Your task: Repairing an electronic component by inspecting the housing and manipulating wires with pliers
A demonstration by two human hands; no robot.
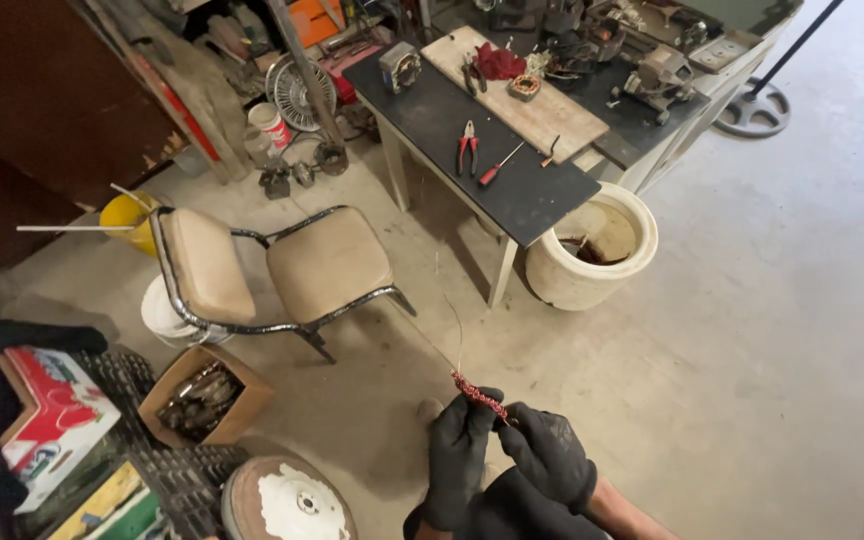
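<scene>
- Your left hand, in a black glove, has its fingers curled shut around the lower part of a twisted bundle of reddish copper wire, thumb tip up against the strands
- Your right hand, also in a black glove, is closed on the same bundle just beside the left, pinching its lower end; the two hands touch each other
- The twisted bundle sits low in the middle of the view, over bare concrete floor, and slants up and to the left out of your fingers
- From the bundle's upper end, thin loose wire strands run on upward toward the chair
- The chair stands beyond the hands, with tan padding and a dark metal frame, well apart from you
- Behind the chair's backrest stand a white bucket and a yellow bucket
- A cardboard box full of dark metal scraps sits on the floor in front of the chair, to the left of your hands
- A round, rusty white disc lies at the bottom edge, just left of your left wrist
- The black worktop is far off at the top; near its front edge lie red-handled pliers and a red-handled screwdriver, side by side
- A long wooden board lies across the worktop behind them
- A pale round tub stands on the floor at the worktop's right front corner
</scene>
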